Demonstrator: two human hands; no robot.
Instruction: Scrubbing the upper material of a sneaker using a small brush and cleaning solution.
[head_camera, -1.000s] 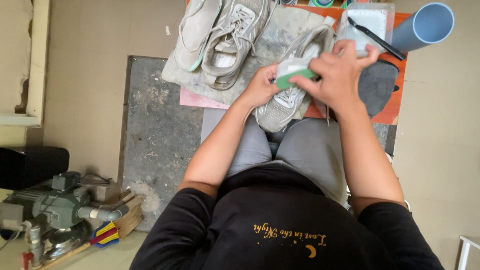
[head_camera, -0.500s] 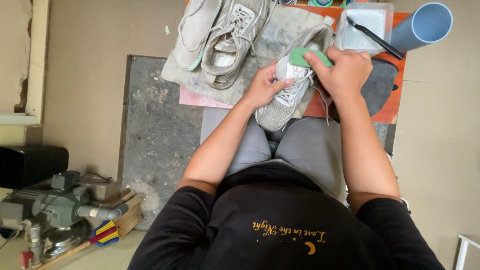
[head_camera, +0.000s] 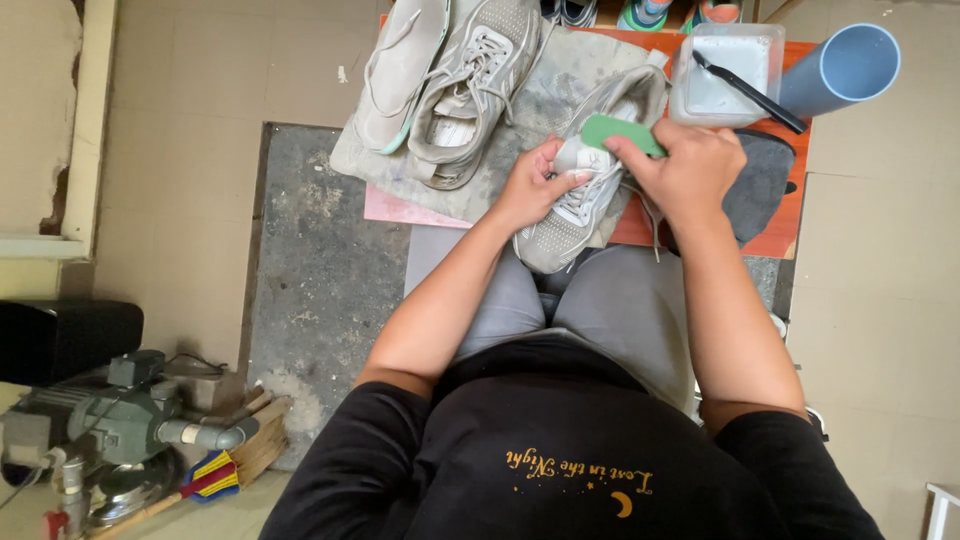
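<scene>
A worn grey sneaker (head_camera: 560, 230) lies toe toward me on a low orange table (head_camera: 775, 235). My left hand (head_camera: 530, 185) grips its side by the laces and tongue. My right hand (head_camera: 685, 170) is shut on a green insole (head_camera: 615, 132), whose end points into the shoe's opening. The rest of the insole is hidden under my fingers.
Two more grey sneakers (head_camera: 470, 80) lie on a dirty cloth (head_camera: 545, 100) at the back left of the table. A clear tub (head_camera: 725, 70) with a black brush (head_camera: 750, 90) and a blue-grey pipe (head_camera: 840, 65) stand back right. A dark insole (head_camera: 760, 185) lies right. A pump (head_camera: 110, 425) sits on the floor, lower left.
My right hand has turned the green insole from across the tongue to the heel opening of the sneaker. The left hand kept its grip on the shoe.
</scene>
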